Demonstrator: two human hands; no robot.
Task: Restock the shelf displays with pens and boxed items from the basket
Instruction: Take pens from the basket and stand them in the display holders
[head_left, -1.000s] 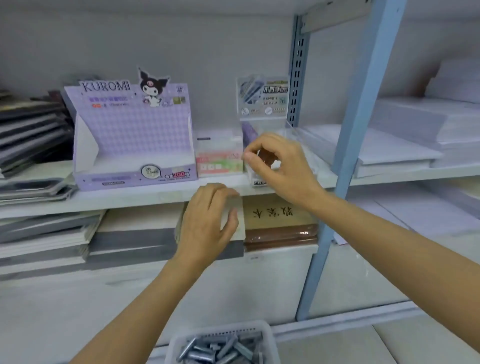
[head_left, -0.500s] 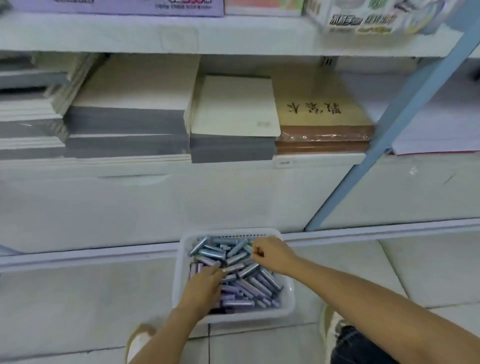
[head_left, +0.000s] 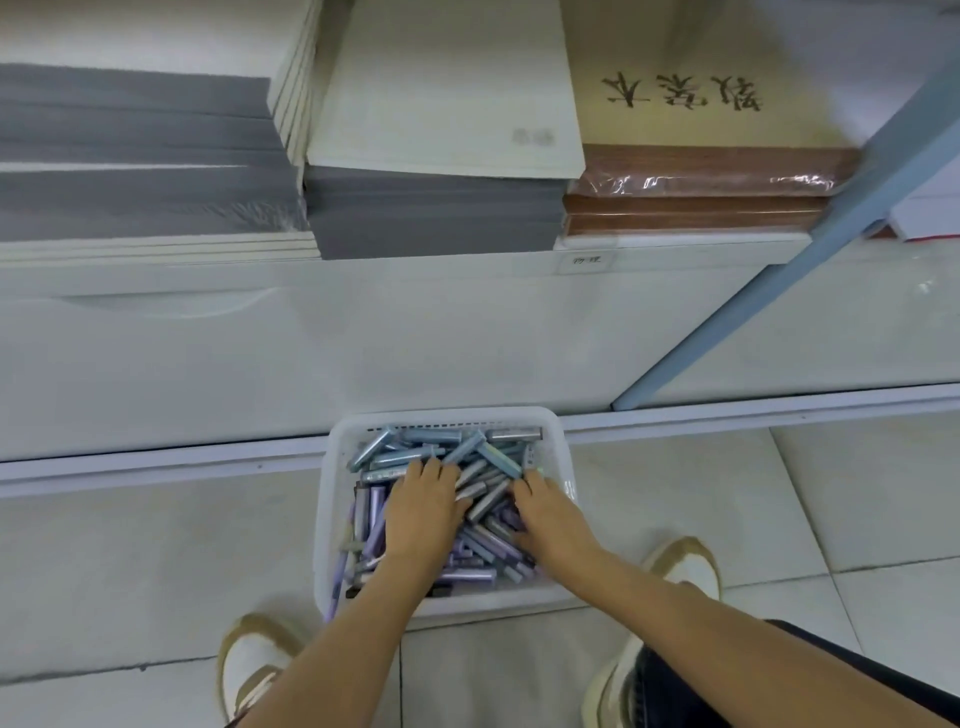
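Left hand (head_left: 423, 512), right hand (head_left: 551, 515) dug deeper into pens (head_left: 415, 448), basket (head_left: 447, 415) on tiles (head_left: 156, 551); grip unclear.

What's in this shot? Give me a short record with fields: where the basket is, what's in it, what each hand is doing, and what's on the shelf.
basket: white plastic basket on the tiled floor, in front of the shelf base
contents: loose heap of blue and purple pens
left hand: left hand palm down on the pens; grip unclear
right hand: right hand palm down on the pens beside it; grip unclear
shelf: grey-edged notebook stacks; brown wrapped stack on their right
feet: a shoe on each side of the basket
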